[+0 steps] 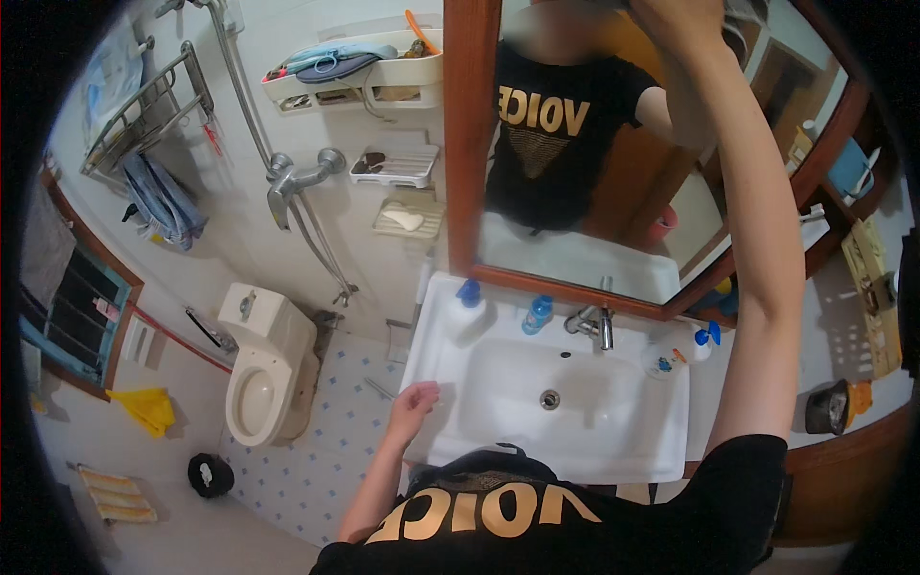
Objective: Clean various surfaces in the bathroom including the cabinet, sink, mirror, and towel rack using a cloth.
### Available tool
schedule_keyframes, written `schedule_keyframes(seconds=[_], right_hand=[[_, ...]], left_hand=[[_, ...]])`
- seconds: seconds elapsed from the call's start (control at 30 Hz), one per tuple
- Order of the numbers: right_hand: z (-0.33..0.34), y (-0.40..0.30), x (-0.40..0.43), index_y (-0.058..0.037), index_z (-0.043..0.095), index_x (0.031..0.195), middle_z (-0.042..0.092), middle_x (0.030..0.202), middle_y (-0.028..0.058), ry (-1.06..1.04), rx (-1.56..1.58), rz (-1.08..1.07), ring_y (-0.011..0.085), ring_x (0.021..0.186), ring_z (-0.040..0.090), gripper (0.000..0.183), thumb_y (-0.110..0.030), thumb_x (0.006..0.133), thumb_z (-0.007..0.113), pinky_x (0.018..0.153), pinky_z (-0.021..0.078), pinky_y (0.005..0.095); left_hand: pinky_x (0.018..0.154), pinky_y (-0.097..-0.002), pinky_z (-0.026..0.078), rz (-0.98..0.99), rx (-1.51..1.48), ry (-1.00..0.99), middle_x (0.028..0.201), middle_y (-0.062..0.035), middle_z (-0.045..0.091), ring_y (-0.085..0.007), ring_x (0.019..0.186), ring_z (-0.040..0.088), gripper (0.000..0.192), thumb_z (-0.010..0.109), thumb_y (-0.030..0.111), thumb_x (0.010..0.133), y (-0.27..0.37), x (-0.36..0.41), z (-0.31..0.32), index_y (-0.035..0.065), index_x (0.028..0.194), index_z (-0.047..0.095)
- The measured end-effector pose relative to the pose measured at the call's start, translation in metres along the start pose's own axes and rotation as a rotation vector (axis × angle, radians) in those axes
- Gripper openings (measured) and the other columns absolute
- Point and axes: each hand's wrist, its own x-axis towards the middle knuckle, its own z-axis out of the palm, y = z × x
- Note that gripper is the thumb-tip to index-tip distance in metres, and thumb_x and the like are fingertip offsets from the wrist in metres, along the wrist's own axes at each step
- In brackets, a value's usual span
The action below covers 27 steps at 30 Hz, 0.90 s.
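Note:
A white washbasin (496, 424) with a chrome faucet (605, 329) lies before me under a wood-framed mirror (471, 144). My left hand (415, 408) is above the basin's left edge, fingers loosely curled, with nothing visible in it. My right arm is raised past the mirror; my right hand (675, 25) is at the top edge, partly cut off, and its fingers and anything in it cannot be made out. On the basin's back rim are a white pump bottle (466, 309) with a blue top and a small blue bottle (537, 316). A clear bottle (661, 359) and a blue-topped spray bottle (701, 343) stand at the right.
A toilet (262, 374) stands at the left on the tiled floor, near a black bin (210, 475). A shower mixer (287, 187), a white wall shelf (402, 75) and soap dishes (424, 226) are on the wall. A basket (873, 295) hangs at the right.

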Motion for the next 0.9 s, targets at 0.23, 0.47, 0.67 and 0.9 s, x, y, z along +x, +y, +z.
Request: schedule_keyframes(seconds=[0.23,0.47,0.67,0.9], right_hand=[[-0.002,-0.033,0.034,0.003,0.061,0.07,0.063,0.075,0.0207,-0.077,0.066,-0.111,0.0305,0.072,0.064,0.023,-0.019,0.071,0.054,0.067,0.0501,0.041],[-0.001,-0.088,-0.029,0.0005,0.055,0.103,0.064,0.085,0.0168,-0.614,0.029,-0.006,0.0351,0.07,0.061,0.041,-0.029,0.075,0.056,0.067,0.0477,0.0454],[0.004,-0.135,-0.152,-0.0086,0.061,0.079,0.059,0.058,0.009,-0.394,0.293,-0.117,0.0258,0.055,0.061,0.017,-0.021,0.068,0.057,0.047,0.0453,0.0383],[-0.029,-0.169,-0.246,-0.0083,0.063,0.087,0.06,0.062,0.0119,-0.638,0.606,-0.108,0.0286,0.055,0.061,0.017,-0.015,0.077,0.051,0.05,0.0475,0.0397]], left_hand=[[0.075,-0.0254,0.048,-0.034,-0.009,0.052,0.102,-0.0043,0.063,-0.012,0.089,0.059,0.026,0.059,0.011,0.086,-0.017,-0.008,-0.018,0.0051,0.111,0.056],[0.075,-0.026,0.048,-0.07,-0.01,0.079,0.103,-0.0051,0.063,-0.0124,0.091,0.059,0.027,0.059,0.012,0.087,-0.018,-0.029,-0.024,0.0042,0.112,0.056],[0.075,-0.0258,0.047,-0.03,0.049,0.048,0.101,-0.005,0.064,-0.0129,0.09,0.059,0.027,0.058,0.012,0.087,-0.008,-0.03,-0.018,0.0038,0.112,0.057],[0.073,-0.026,0.047,0.001,0.053,0.023,0.101,-0.0052,0.064,-0.0133,0.089,0.059,0.026,0.059,0.012,0.086,-0.007,-0.037,-0.018,0.0043,0.11,0.057]])
